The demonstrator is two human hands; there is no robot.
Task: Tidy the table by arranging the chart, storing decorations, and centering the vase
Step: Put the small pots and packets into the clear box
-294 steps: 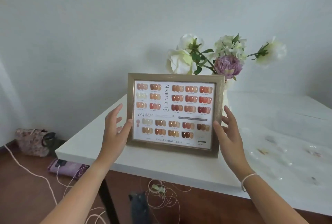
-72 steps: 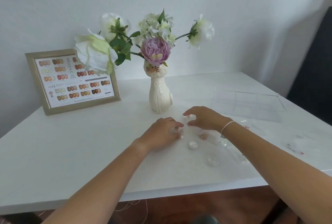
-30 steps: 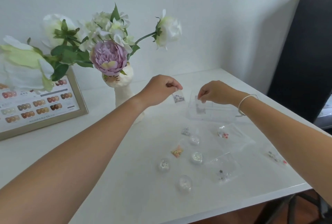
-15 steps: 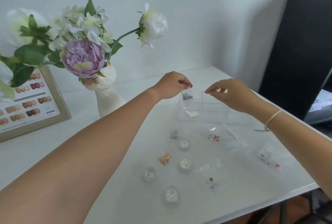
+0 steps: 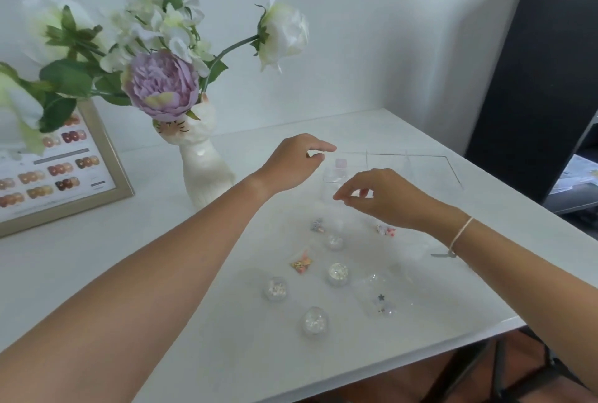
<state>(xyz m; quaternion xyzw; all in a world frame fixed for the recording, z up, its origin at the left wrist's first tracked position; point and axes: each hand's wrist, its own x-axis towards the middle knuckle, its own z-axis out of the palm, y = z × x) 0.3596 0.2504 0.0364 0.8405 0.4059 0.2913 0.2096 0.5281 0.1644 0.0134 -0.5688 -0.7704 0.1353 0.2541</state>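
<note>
A clear compartment box (image 5: 417, 169) lies on the white table (image 5: 161, 273) at the back right, with a small pale packet (image 5: 340, 163) in its left cell. My left hand (image 5: 296, 160) hovers at the box's left edge, fingers loosely apart and empty. My right hand (image 5: 382, 197) hangs in front of the box, fingers apart, holding nothing. Below the hands lie several small decorations: clear glitter pots (image 5: 337, 273), a colourful bag (image 5: 301, 265) and a red-white bag (image 5: 385, 230). The white cat vase (image 5: 202, 169) with flowers stands left of the hands. The framed nail chart (image 5: 61, 173) leans at the far left.
A black panel (image 5: 534, 79) stands beyond the table's right edge, with papers on a lower surface beside it. A clear bag with a dark star (image 5: 382, 302) lies near the front edge. The wall runs close behind the vase and chart.
My left hand has let go of the small bag it held over the box and now is empty. My right hand has drawn back toward me from the box.
</note>
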